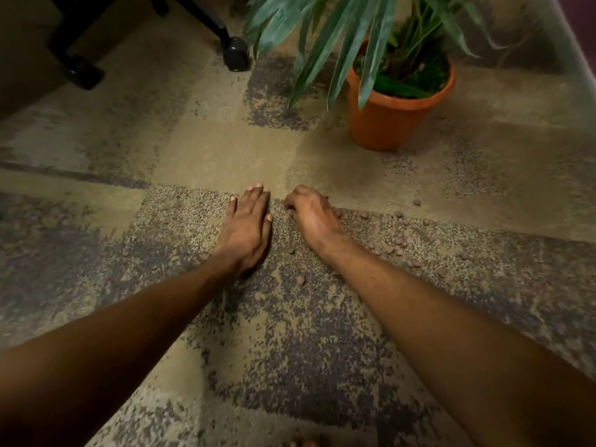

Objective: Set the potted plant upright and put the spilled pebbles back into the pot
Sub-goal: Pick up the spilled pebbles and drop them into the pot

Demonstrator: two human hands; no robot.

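Observation:
An orange pot [392,122] stands upright on the carpet at the upper right, with long green leaves [335,43] spreading over it. Small brown pebbles [401,241] lie scattered on the carpet, mostly to the right of my hands. My left hand [246,229] rests flat on the carpet, fingers straight and together, holding nothing. My right hand [311,212] sits just to its right, fingers curled down onto the carpet among pebbles; whether it holds any is hidden under the palm.
A black office chair base with castors [237,53] stands at the upper left, close to the leaves. A pale wall edge [577,46] runs along the far right. Patterned beige and grey carpet [200,150] covers the floor.

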